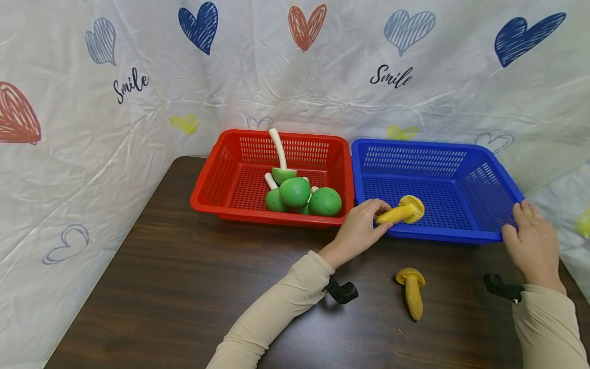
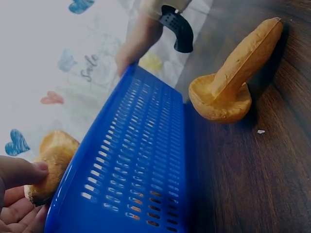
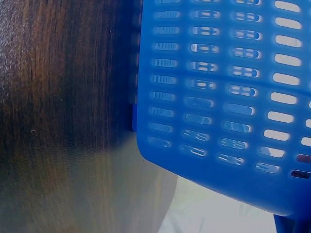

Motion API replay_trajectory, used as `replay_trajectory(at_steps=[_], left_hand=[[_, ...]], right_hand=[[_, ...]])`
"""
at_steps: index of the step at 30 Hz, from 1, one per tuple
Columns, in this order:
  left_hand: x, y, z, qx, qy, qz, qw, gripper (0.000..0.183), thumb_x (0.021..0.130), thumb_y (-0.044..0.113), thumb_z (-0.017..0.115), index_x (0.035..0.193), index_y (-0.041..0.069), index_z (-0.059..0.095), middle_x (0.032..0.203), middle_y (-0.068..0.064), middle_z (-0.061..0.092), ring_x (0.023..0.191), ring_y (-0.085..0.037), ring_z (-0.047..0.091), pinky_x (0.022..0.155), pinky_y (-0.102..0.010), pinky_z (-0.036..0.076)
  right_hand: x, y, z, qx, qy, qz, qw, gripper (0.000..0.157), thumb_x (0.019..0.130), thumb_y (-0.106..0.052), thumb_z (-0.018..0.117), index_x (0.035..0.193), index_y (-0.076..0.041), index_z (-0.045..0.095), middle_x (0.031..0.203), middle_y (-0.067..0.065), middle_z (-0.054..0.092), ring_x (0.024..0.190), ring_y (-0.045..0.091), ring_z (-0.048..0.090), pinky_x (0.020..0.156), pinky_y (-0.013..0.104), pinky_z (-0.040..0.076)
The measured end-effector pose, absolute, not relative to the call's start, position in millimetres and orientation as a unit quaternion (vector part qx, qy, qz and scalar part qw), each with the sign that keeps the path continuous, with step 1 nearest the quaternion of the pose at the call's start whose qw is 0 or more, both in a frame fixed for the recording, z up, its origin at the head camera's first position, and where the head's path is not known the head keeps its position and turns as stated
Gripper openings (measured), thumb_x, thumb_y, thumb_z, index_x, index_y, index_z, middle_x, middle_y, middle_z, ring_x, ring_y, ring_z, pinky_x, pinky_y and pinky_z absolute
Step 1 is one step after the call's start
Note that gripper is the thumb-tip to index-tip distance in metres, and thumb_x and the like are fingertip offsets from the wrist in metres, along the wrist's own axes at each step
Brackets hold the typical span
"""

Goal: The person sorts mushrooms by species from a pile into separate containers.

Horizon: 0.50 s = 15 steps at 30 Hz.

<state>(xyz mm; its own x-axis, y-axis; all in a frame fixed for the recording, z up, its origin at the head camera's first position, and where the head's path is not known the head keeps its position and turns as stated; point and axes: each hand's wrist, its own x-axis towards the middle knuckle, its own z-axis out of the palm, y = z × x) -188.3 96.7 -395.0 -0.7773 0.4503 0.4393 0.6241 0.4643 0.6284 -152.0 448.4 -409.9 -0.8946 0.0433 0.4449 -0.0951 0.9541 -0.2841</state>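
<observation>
My left hand (image 1: 358, 230) pinches a yellow mushroom (image 1: 403, 210) by its stem, at the near left rim of the blue basket (image 1: 442, 234). In the left wrist view the thumb (image 2: 24, 171) presses on the held mushroom (image 2: 54, 162), with fingers beneath it and its cap towards the basket. On the right, my right hand (image 1: 534, 246) grips the basket's near right corner, fingers over the rim. A second yellow mushroom (image 1: 413, 294) lies on the table in front of the basket, cap towards it. The right wrist view shows the basket's perforated wall (image 3: 218, 160), not the fingers.
A red basket (image 1: 272, 217) stands left of the blue one, holding several green-capped mushrooms (image 1: 295, 192) with white stems. Both baskets sit at the back of the dark wooden table (image 1: 184, 287), before a white cloth (image 1: 286, 77) printed with hearts.
</observation>
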Motion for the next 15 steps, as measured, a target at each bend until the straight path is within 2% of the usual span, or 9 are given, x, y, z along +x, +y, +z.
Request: replay_trajectory(at_steps=[15], left_hand=[[-188.0,94.8,-395.0,-0.323,-0.841,-0.428,0.069,0.03,0.085,0.02,0.072,0.108,0.005,0.062,0.103,-0.003,0.064,0.089,-0.006,0.061,0.077,-0.003,0.041]], right_hand=[[-151.5,448.0,-409.2,0.013,-0.961,0.153,0.232,0.053,0.087,-0.009,0.034,0.13,0.023,0.035,0.134,0.041,0.03,0.132,0.049,0.026,0.108,0.055,0.016]])
